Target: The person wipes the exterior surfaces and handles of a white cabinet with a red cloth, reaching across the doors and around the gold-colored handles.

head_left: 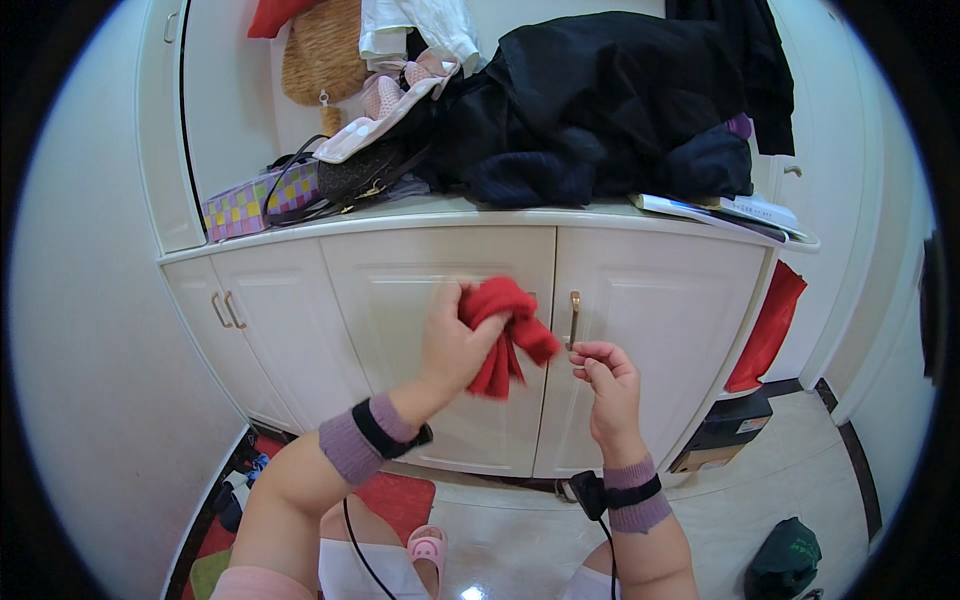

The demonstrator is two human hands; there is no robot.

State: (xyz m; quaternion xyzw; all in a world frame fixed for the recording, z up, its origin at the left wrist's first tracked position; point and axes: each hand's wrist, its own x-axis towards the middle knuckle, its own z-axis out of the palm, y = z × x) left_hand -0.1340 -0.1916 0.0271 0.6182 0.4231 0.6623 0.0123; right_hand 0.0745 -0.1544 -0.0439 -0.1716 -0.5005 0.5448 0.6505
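A red knitted cloth item (498, 340) hangs bunched and folded in my left hand (452, 338), which is closed round its left side. Its exact kind is hard to tell, and its edges are slightly blurred. My right hand (606, 385) is closed in a pinch, thumb against fingers, at the lower end of a brass-coloured door handle (574, 308). That handle belongs to the right door (650, 350) of a white cabinet. The left door (440, 430) stands behind the red cloth, which covers most of its handle. Both doors are closed.
Dark clothes (610, 100), a black handbag (365, 172), a checkered box (262, 200) and papers (730, 212) lie on the cabinet top. A red bag (770, 325) and a dark box (735, 425) stand at its right side. A dark green bag (785, 560) lies on the floor.
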